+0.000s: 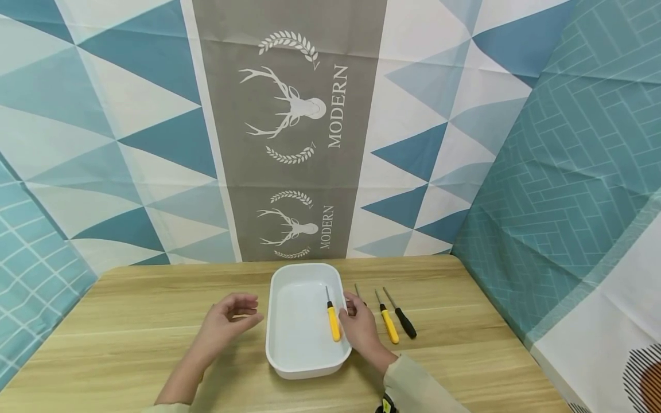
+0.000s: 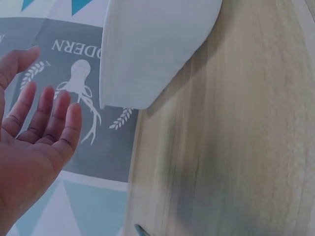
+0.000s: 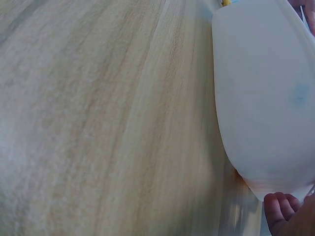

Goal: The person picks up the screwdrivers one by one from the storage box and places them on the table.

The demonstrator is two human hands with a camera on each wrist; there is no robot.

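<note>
A white rectangular tray [image 1: 304, 370] stands on the table, with a yellow-handled screwdriver [image 1: 333, 324] lying inside along its right side. My right hand [image 1: 361, 328] grips the tray's right rim, the thumb over the edge and the fingers toward the outside. In the right wrist view, fingertips [image 3: 281, 204] show at the bottom end of the tray [image 3: 263, 98]. Left of the tray, apart from it, my left hand [image 1: 227, 321] is raised with relaxed, slightly bent fingers and holds nothing. The left wrist view shows its palm [image 2: 34, 152] beside the tray wall [image 2: 152, 54].
Right of my right hand lie a second yellow-handled screwdriver [image 1: 388, 324] and a black-handled screwdriver [image 1: 404, 322]. Another screwdriver [image 1: 357, 291] is partly hidden behind that hand. The wooden table [image 1: 129, 332] ends at a patterned cloth backdrop [image 1: 289, 172].
</note>
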